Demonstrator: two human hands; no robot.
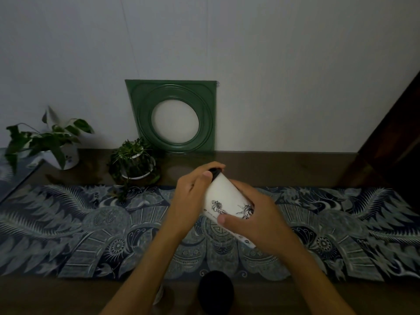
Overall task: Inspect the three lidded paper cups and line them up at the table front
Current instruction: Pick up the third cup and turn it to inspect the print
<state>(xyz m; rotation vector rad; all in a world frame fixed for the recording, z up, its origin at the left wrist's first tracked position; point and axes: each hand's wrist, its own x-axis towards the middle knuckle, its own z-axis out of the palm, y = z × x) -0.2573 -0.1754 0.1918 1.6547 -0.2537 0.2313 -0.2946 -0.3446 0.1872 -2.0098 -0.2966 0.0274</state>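
A white paper cup (221, 196) with black line drawings and a black lid is held tilted above the patterned cloth, lid end pointing away from me. My left hand (193, 196) grips its upper part near the lid. My right hand (252, 221) wraps around its lower part. A second cup stands at the table front, seen from above as a black lid (215, 289) between my forearms. A pale edge of another cup (159, 294) shows beside my left forearm, mostly hidden.
A blue patterned runner (68, 228) covers the brown table (284, 169). Two potted plants (134, 162) (52, 144) stand at the back left. A green square frame (172, 114) leans on the wall. A dark wooden edge (391, 137) rises at the right.
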